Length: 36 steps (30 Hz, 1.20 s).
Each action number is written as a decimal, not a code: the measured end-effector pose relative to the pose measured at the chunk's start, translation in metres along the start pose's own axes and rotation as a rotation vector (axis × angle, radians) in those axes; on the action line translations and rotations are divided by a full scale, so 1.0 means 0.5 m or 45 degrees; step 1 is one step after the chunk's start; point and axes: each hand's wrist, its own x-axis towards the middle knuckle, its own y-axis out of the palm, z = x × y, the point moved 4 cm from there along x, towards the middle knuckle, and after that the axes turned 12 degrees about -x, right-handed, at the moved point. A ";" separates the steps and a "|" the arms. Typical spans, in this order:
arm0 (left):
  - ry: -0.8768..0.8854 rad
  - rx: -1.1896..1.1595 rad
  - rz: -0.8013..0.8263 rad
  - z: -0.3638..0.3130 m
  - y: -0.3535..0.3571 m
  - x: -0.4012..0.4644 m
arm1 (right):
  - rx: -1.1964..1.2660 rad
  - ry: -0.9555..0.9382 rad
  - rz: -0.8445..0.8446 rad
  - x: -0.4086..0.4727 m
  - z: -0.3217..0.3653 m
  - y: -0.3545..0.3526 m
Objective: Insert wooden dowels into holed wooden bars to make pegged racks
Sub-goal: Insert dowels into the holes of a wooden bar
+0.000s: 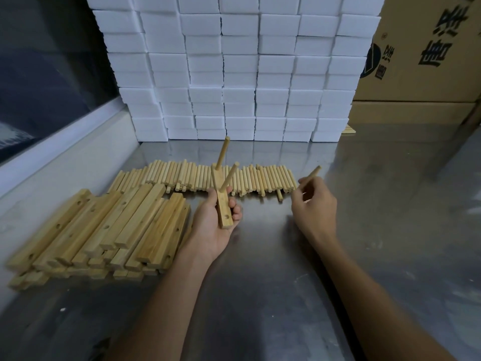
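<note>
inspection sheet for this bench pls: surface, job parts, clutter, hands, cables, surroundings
Surface: steel table, scuffed, reflective.
Job's things: bar in left hand, two dowels in it, one near hole empty; loose dowel in right hand; row of dowels at the back; pile of bars on the left.
Clutter: nothing seen.
Grippers: left hand grips the bar; right hand pinches the dowel, off the table.
Cables: nothing seen.
Surroundings: wall of white blocks behind; cardboard boxes back right; dark window on the left.
</note>
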 end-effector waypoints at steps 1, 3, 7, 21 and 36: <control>0.001 0.002 0.002 0.000 0.000 0.000 | 0.046 -0.053 -0.003 -0.010 0.013 -0.003; 0.005 0.010 0.004 0.000 -0.001 -0.001 | 0.142 -0.132 0.030 -0.033 0.036 -0.003; 0.018 0.030 0.009 0.001 -0.002 -0.004 | 0.232 -0.174 0.190 -0.060 0.061 0.018; 0.027 0.035 0.019 0.000 -0.003 -0.006 | 0.185 -0.270 0.208 -0.059 0.063 0.034; 0.028 0.018 0.018 0.000 -0.005 -0.004 | 0.149 -0.426 0.093 -0.067 0.069 0.026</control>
